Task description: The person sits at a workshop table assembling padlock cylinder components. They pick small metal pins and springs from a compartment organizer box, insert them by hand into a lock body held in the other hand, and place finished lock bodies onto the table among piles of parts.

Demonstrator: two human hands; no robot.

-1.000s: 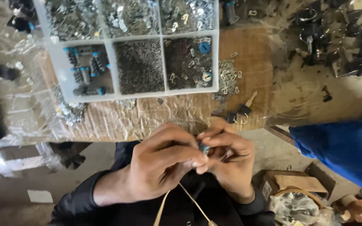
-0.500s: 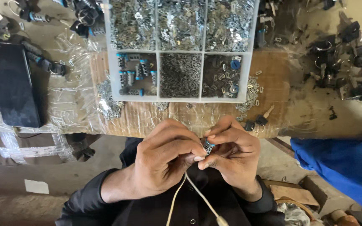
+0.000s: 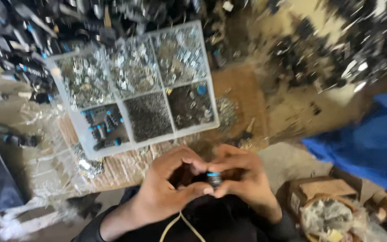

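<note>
The clear plastic six-compartment parts tray (image 3: pixel 133 92) has slid left and tilted since a moment ago, while my left hand (image 3: pixel 169 188) and right hand (image 3: pixel 242 179) pinch a small blue-tipped dark cylindrical part (image 3: pixel 213 178) near me.

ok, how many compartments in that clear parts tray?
6. The tray has two rows of three: the far row holds shiny metal bits; the near row holds blue-capped black parts at left, fine dark bits in the middle, and mixed dark bits at right. None looks hidden.
</note>
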